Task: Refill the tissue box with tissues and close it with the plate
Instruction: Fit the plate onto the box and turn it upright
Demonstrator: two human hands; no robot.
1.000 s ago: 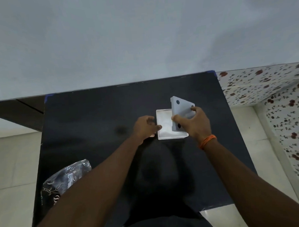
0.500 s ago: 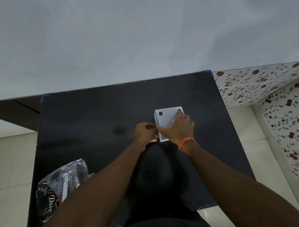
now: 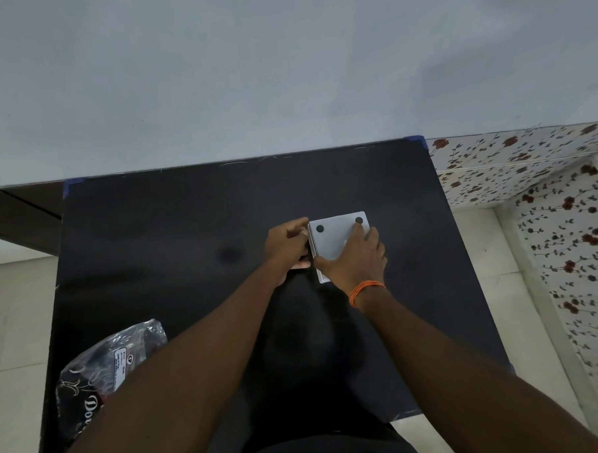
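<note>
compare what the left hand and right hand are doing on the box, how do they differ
The right hand lies flat with fingers spread on top of the grey plate; the left hand is curled at the side of the tissue box, against its left edge. The right hand covers much of the plate, while the left hand covers none of it. The right wrist wears an orange band; the left is bare. Both hands touch the box over the black table.
</note>
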